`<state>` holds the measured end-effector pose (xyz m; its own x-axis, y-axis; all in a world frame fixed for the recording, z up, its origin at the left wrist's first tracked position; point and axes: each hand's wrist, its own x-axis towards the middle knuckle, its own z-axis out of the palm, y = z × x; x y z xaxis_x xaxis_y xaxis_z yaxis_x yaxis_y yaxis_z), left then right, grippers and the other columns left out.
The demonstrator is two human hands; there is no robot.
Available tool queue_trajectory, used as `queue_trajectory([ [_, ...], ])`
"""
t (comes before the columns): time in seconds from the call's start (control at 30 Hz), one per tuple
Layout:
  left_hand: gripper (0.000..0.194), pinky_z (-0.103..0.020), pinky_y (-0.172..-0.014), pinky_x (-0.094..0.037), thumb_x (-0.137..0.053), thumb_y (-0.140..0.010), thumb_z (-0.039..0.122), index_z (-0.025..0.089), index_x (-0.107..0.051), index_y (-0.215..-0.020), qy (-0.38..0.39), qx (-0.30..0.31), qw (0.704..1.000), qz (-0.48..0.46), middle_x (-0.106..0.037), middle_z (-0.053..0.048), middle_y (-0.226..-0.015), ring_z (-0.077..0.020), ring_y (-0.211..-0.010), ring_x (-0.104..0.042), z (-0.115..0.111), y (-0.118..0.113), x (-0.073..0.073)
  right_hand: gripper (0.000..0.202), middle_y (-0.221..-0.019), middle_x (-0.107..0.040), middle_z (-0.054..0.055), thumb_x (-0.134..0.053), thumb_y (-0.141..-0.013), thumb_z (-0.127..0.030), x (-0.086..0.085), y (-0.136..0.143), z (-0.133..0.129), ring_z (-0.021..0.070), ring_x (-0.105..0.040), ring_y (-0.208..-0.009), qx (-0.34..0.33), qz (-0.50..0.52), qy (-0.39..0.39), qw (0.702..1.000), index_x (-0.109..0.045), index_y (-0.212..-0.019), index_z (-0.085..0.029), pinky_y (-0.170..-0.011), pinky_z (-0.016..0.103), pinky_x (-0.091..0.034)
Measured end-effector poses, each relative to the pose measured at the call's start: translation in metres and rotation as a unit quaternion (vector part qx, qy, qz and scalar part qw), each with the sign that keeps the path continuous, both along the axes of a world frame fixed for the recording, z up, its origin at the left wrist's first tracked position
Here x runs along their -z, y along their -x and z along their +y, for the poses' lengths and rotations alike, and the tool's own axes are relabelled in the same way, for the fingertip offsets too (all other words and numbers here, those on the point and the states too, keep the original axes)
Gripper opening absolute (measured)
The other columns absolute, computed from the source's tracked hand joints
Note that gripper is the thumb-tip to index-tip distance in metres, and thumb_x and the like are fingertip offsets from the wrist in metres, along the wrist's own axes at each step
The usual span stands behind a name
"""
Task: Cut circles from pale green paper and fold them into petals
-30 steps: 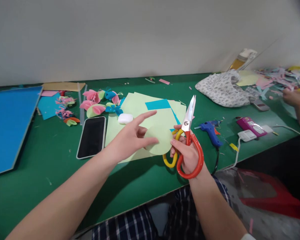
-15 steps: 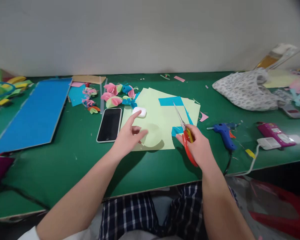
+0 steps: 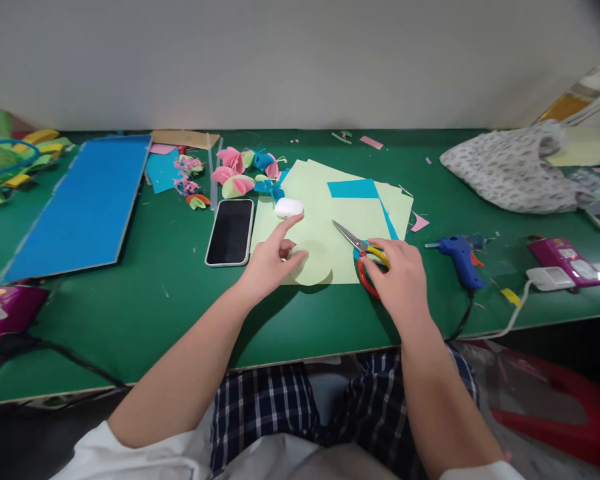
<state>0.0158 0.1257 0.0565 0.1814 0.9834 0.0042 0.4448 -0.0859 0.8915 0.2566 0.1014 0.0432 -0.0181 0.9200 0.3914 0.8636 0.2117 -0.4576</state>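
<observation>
My left hand (image 3: 271, 267) pinches a rounded piece of pale green paper (image 3: 314, 268) between thumb and fingers, the index finger stretched forward. The cut piece is just over larger pale green sheets (image 3: 320, 220). My right hand (image 3: 400, 270) is closed on the handles of a pair of scissors (image 3: 363, 248), one handle red and one yellow. The blades point up and left, low over the sheets. Beside them lie blue paper strips (image 3: 353, 189). A white earbud case (image 3: 289, 208) sits just beyond my left index finger.
Left of the sheets lie a phone (image 3: 231, 233), folded paper flowers (image 3: 234, 175) and a large blue board (image 3: 83, 207). On the right are a blue glue gun (image 3: 461, 260) with its cord, a purple box (image 3: 566, 261), a white adapter (image 3: 549, 279) and a patterned cloth (image 3: 505, 167).
My right hand has turned the scissors flatter, blades swinging left and down toward the sheets. My left hand still holds the rounded paper. The whole view has shifted slightly.
</observation>
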Motion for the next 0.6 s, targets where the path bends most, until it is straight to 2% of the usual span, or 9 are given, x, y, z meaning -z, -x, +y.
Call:
queue_trajectory([
  [0.07, 0.067, -0.025, -0.059, -0.034, -0.064, -0.083, 0.029, 0.022, -0.042, -0.147, 0.014, 0.003, 0.999, -0.033, -0.040, 0.008, -0.063, -0.0109, -0.057, -0.037, 0.000, -0.002, 0.000, 0.028, -0.114, -0.069, 0.010, -0.070, -0.085, -0.023, -0.003, 0.012, -0.005, 0.0320, -0.061, -0.111, -0.094, 0.073, -0.004, 0.993, -0.068, -0.112, -0.027, -0.101, 0.052, -0.046],
  [0.13, 0.068, -0.023, -0.056, -0.033, -0.066, -0.083, 0.030, 0.022, -0.042, -0.146, 0.033, 0.006, 0.996, -0.080, -0.041, 0.009, -0.061, -0.0099, -0.055, -0.037, -0.001, -0.003, -0.001, 0.040, -0.126, -0.064, 0.009, -0.077, -0.080, -0.025, -0.002, 0.024, -0.009, 0.0316, -0.057, -0.122, -0.174, 0.147, 0.045, 0.973, -0.066, -0.117, -0.030, -0.105, 0.052, -0.044],
  [0.2, 0.071, -0.022, -0.053, -0.033, -0.069, -0.082, 0.029, 0.022, -0.042, -0.147, 0.056, 0.007, 0.991, -0.122, -0.041, 0.009, -0.059, -0.0090, -0.053, -0.037, -0.002, -0.004, -0.003, 0.050, -0.132, -0.061, 0.009, -0.079, -0.078, -0.028, 0.001, 0.033, -0.012, 0.0297, -0.057, -0.123, -0.206, 0.252, 0.114, 0.939, -0.061, -0.124, -0.031, -0.101, 0.049, -0.049],
  [0.23, 0.072, -0.022, -0.052, -0.032, -0.070, -0.081, 0.029, 0.023, -0.042, -0.147, 0.067, 0.007, 0.988, -0.138, -0.041, 0.009, -0.058, -0.0086, -0.051, -0.037, -0.003, -0.005, -0.004, 0.052, -0.128, -0.063, 0.008, -0.078, -0.079, -0.028, 0.002, 0.037, -0.013, 0.0275, -0.060, -0.117, -0.201, 0.313, 0.145, 0.917, -0.059, -0.126, -0.031, -0.096, 0.046, -0.052],
  [0.3, 0.076, -0.021, -0.050, -0.032, -0.072, -0.079, 0.028, 0.023, -0.041, -0.148, 0.091, 0.010, 0.983, -0.162, -0.042, 0.010, -0.056, -0.0080, -0.049, -0.037, -0.005, -0.006, -0.006, 0.050, -0.103, -0.070, 0.003, -0.074, -0.081, -0.027, 0.005, 0.041, -0.012, 0.0211, -0.067, -0.093, -0.161, 0.427, 0.183, 0.871, -0.055, -0.128, -0.030, -0.082, 0.039, -0.056],
  [0.4, 0.079, -0.021, -0.049, -0.032, -0.074, -0.079, 0.028, 0.024, -0.039, -0.150, 0.113, 0.019, 0.976, -0.188, -0.042, 0.010, -0.054, -0.0080, -0.048, -0.037, -0.006, -0.007, -0.006, 0.045, -0.069, -0.061, -0.007, -0.074, -0.079, -0.025, 0.007, 0.040, -0.009, 0.0133, -0.061, -0.063, -0.116, 0.531, 0.209, 0.813, -0.057, -0.121, -0.028, -0.066, 0.030, -0.056],
  [0.5, 0.076, -0.023, -0.052, -0.035, -0.072, -0.081, 0.030, 0.023, -0.040, -0.149, 0.101, 0.005, 0.974, -0.203, -0.049, 0.008, -0.056, -0.0089, -0.052, -0.041, -0.005, -0.008, -0.006, 0.040, -0.064, -0.059, -0.009, -0.078, -0.075, -0.029, 0.007, 0.040, -0.006, 0.0100, -0.057, -0.054, -0.114, 0.570, 0.235, 0.779, -0.059, -0.110, -0.026, -0.055, 0.024, -0.054],
  [0.6, 0.075, -0.024, -0.056, -0.038, -0.072, -0.081, 0.030, 0.022, -0.041, -0.149, 0.087, -0.024, 0.976, -0.200, -0.056, 0.006, -0.061, -0.0092, -0.053, -0.043, -0.004, -0.008, -0.005, 0.030, -0.062, -0.059, -0.009, -0.079, -0.072, -0.029, 0.006, 0.042, -0.007, 0.0094, -0.058, -0.052, -0.116, 0.572, 0.256, 0.770, -0.057, -0.091, -0.023, -0.046, 0.020, -0.051],
])
